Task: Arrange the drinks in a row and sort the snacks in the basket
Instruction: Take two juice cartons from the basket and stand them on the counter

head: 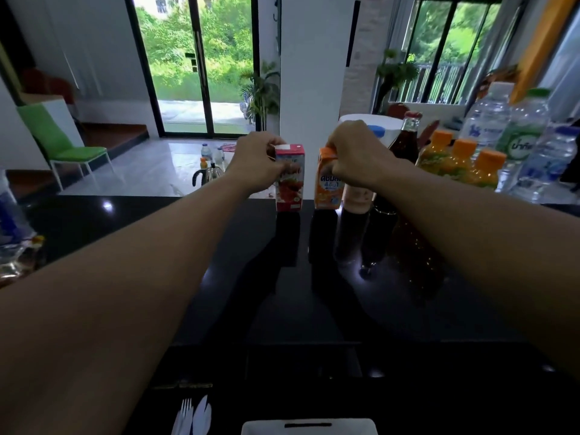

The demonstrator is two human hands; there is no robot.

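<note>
Now left hand (255,166) grips red carton (290,183), right hand (354,155) orange carton (328,186).

Thai lettering (orange carton (328,183))

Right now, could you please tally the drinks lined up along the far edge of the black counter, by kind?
Drink cartons: 2, the red carton in the left hand and the orange carton in the right hand
Orange juice bottles: 3
Clear water bottles: 3
Dark bottle: 1
Pale pink bottle: 1
Total: 10
</note>
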